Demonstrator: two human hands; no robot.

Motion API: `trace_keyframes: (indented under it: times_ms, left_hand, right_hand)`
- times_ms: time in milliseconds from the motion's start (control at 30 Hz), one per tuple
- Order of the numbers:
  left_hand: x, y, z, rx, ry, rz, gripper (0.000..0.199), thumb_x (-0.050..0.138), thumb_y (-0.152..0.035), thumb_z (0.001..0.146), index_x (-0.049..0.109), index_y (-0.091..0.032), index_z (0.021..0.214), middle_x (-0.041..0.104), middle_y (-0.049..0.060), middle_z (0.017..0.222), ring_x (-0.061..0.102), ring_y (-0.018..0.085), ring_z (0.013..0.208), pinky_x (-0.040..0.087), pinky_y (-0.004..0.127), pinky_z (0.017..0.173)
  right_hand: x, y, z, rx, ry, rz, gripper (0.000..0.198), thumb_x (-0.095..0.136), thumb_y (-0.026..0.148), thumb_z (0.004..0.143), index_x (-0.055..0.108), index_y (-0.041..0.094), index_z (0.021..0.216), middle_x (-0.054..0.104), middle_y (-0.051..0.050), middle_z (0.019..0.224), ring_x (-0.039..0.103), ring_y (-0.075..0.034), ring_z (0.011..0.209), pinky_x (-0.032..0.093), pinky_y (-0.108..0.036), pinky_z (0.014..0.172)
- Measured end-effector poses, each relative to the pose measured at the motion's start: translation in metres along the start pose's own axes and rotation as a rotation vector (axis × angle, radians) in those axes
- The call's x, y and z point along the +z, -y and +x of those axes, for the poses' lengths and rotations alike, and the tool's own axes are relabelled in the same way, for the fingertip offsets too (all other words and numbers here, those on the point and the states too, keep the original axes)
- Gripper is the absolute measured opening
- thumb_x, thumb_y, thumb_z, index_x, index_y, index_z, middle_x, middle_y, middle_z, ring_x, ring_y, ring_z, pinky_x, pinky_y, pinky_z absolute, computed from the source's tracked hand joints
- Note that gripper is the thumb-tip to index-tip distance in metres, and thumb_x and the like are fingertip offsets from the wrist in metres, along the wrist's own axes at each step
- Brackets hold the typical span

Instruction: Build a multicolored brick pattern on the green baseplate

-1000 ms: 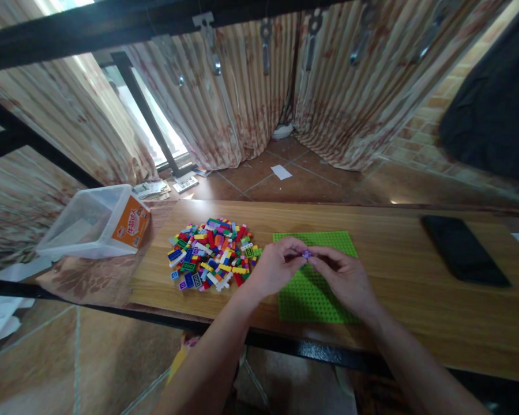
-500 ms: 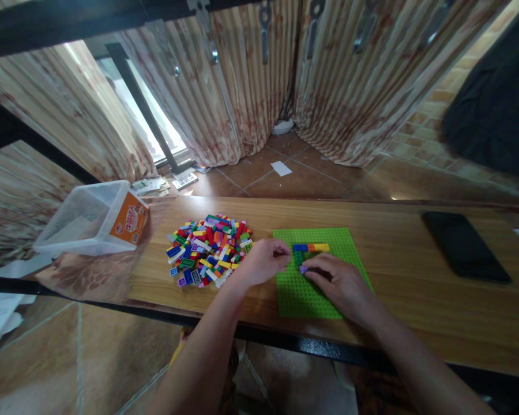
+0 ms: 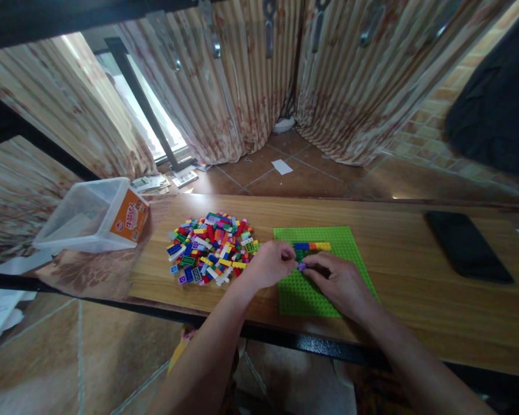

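A purple toy brick (image 3: 301, 267) is between the thumb and fingers of my right hand (image 3: 339, 282), low over the green studded baseplate (image 3: 311, 297). My left hand (image 3: 270, 263) has its fingers pinched together at the left side of that brick, and its fingertips appear to touch it. Just behind the fingers, a row of blue, orange and yellow bricks (image 3: 312, 246) lies on the baseplate. A dark green brick (image 3: 299, 253) sits below the row's left end, partly covered by my fingers.
A heap of mixed toy bricks (image 3: 210, 248) spreads over the wooden table (image 3: 398, 259) left of the baseplate. Further left stands a clear plastic bin (image 3: 82, 216) with an orange label. A black phone-like slab (image 3: 467, 245) lies on the right.
My left hand has moved right, bringing its fingertips from apart to the purple brick. My right hand keeps its pinch on that brick, nearly in place. The view has shifted slightly.
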State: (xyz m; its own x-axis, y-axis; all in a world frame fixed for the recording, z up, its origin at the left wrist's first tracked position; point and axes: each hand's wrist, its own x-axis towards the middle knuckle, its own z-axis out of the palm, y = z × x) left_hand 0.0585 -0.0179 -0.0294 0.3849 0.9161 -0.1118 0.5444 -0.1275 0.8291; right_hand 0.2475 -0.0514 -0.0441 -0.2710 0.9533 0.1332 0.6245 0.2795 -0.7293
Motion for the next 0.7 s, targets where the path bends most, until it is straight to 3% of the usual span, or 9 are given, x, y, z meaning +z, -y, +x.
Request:
trace_keyframes:
  times_ms: [700]
  left_hand:
    - [0.007,-0.012,-0.001,-0.121,-0.077,0.066,0.006,0.072,-0.019,0.074,0.067,-0.015,0.074,0.065,-0.001,0.066,0.058,0.013,0.063,0.037,0.023,0.057]
  right_hand:
    - [0.004,-0.004,0.002,0.158,-0.082,0.129,0.017,0.064,0.035,0.079,0.074,0.025,0.089,0.077,-0.002,0.087,0.072,-0.021,0.08,0.055,-0.036,0.077]
